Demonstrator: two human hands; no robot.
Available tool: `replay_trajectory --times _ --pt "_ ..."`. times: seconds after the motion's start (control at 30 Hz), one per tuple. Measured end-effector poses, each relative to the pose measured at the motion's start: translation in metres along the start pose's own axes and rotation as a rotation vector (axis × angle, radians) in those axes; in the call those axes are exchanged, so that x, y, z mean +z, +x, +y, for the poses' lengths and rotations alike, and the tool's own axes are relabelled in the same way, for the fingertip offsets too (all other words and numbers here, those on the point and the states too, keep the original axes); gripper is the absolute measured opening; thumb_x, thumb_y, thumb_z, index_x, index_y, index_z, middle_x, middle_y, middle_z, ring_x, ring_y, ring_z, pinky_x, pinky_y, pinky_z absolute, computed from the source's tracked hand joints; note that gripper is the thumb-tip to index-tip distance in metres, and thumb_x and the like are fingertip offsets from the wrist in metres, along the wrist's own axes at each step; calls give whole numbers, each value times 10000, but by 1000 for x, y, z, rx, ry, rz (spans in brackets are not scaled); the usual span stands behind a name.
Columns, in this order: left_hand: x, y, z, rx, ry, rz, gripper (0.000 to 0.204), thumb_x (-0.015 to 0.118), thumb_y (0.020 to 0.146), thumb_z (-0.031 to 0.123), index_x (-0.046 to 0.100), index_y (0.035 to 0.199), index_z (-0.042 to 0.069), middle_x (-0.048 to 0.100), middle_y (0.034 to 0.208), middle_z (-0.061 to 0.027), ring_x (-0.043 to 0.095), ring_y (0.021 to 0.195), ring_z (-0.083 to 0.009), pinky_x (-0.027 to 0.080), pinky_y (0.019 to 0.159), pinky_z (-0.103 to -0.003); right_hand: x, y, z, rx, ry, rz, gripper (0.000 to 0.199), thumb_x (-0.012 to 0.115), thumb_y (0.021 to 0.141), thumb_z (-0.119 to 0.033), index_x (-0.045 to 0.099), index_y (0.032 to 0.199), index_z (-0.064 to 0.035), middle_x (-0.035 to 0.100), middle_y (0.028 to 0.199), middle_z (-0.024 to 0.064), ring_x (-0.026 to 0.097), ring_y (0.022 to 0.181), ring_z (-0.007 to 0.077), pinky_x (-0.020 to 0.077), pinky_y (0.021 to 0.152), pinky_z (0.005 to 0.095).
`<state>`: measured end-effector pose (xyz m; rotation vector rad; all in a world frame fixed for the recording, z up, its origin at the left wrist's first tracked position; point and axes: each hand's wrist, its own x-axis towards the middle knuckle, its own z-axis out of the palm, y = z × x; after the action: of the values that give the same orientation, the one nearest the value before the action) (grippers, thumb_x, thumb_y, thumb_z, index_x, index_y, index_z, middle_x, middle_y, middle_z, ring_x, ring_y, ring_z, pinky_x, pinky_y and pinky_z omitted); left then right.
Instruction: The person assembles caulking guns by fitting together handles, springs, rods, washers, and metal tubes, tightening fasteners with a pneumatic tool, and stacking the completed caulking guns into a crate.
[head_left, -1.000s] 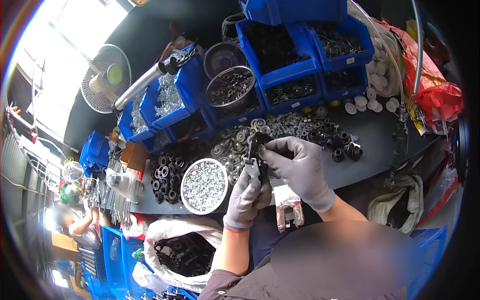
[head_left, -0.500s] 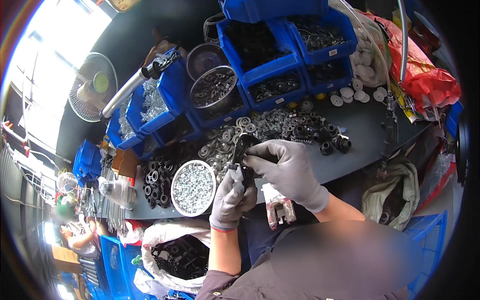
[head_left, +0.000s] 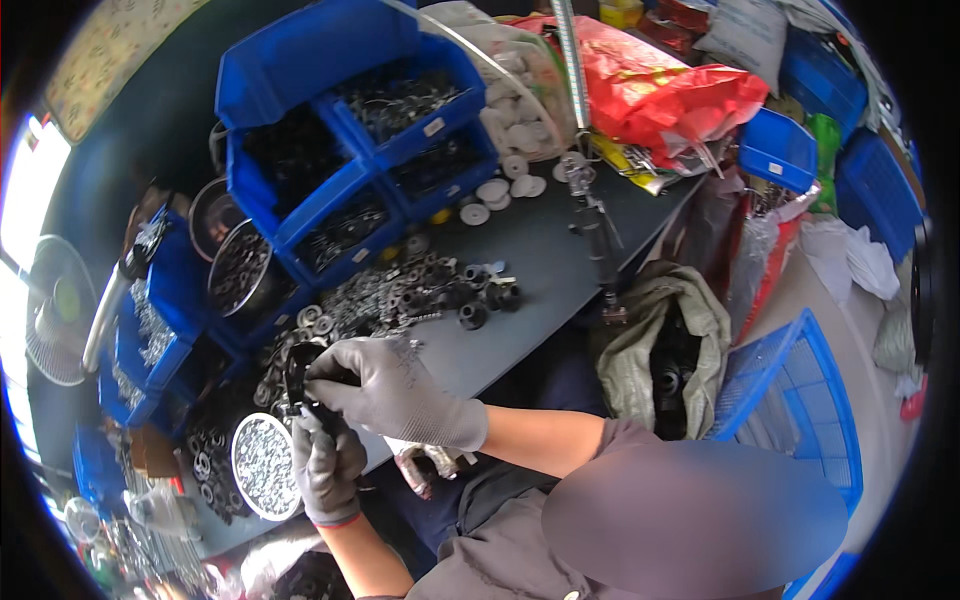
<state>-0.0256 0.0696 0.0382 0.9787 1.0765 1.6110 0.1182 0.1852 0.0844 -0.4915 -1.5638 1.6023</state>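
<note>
right hand [head_left: 405, 390], gloved, pinches a black part [head_left: 297, 363] between thumb and fingers. left hand [head_left: 328, 468], curled, grips the part's lower end. white bowl [head_left: 236, 462] of small metal pieces [head_left: 266, 468] stands on the tabletop [head_left: 535, 305], left of the left hand.

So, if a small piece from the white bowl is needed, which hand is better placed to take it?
Probably the left hand: it is close beside the white bowl, while the right hand is farther away. Both hold the black part now.
</note>
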Motion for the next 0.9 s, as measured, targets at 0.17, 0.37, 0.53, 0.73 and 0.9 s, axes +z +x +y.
replay_trajectory --times 0.17,0.37,0.53,0.73,0.9 --pt "29 7 1 -15 -10 -2 460 663 913 355 485 1152 4 411 576 24 307 413 -60 233 382 -218 -46 -17 8 -337 -269 112 178 669 859 -91 687 1013 -3 689 888 116 674 797 194 520 698 288" --pt "12 4 -3 1 -49 66 529 736 852 310 458 1177 -2 451 595 -16 325 400 -71 244 354 -234 -152 -82 18 -198 -524 568 114 648 861 -55 709 954 -30 698 838 102 668 724 175 518 639 288" --pt "25 17 -8 -32 -47 46 554 771 822 278 432 1186 35 438 609 -6 358 405 -81 270 353 -225 -288 -131 40 -106 -672 1041 229 619 888 -53 644 1106 11 676 964 78 648 777 118 534 691 264" --pt "59 35 -21 -51 27 -38 771 798 796 316 376 1374 26 466 654 8 401 438 -73 302 369 -206 -445 -120 10 -222 -1077 1280 385 606 940 -221 580 1241 18 667 1071 112 667 930 221 533 817 319" --pt "72 38 -18 -84 30 -37 933 822 764 343 298 1459 7 433 659 38 398 445 -67 299 370 -202 -465 -114 -2 56 -483 1327 281 589 946 -218 644 1120 -4 678 801 49 611 582 104 461 509 237"
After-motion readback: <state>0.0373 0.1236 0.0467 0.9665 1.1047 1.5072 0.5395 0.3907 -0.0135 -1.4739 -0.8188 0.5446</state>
